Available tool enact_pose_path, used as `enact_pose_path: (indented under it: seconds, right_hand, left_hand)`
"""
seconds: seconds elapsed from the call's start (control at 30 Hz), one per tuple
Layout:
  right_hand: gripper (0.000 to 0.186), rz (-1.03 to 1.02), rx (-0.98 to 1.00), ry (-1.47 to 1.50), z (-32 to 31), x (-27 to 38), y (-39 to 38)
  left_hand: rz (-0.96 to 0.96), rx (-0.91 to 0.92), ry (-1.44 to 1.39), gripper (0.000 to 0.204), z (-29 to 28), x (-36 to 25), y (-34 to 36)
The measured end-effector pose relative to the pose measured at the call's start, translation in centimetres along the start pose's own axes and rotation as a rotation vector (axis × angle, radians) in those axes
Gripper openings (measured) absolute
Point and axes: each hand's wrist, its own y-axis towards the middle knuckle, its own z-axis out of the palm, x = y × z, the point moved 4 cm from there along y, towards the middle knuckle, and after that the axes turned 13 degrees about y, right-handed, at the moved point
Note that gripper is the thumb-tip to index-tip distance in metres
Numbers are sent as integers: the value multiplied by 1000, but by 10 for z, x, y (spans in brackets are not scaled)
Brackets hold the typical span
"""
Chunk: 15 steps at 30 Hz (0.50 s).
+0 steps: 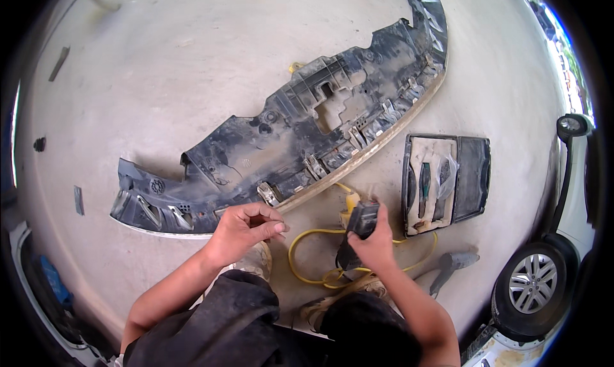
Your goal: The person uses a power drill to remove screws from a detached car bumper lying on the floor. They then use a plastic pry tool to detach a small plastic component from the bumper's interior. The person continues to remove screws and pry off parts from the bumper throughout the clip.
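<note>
My left hand [248, 231] is closed in a pinch, thumb against fingers, near the lower edge of a dirty black car bumper part [249, 152]. What the pinch holds, if anything, is too small to make out. My right hand [376, 242] is wrapped round a black blocky device [362, 220], held above the floor over my shoes. A yellow cable [295, 240] loops on the floor below it, and a yellow piece shows just behind the device. The bumper part lies slantwise across the floor, with several metal clips along its near edge.
An open black case [473, 175] with a foam insert lies right of the bumper, holding green-handled pliers [425, 180] and a clear plastic bag. A dark gun-shaped tool [451, 264] lies nearer me. A car wheel [533, 282] stands at the right; loose scraps [78, 200] lie left.
</note>
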Motion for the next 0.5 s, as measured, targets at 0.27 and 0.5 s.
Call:
enact_pose_path:
  seconds: [0.27, 0.5]
  right_hand:
    - [97, 393, 548, 1159, -12, 70, -2]
    - [80, 133, 476, 444, 15, 78, -23]
  left_hand:
    - [-37, -51, 40, 17, -10, -11, -4]
    - [-63, -122, -43, 18, -10, -23, 2]
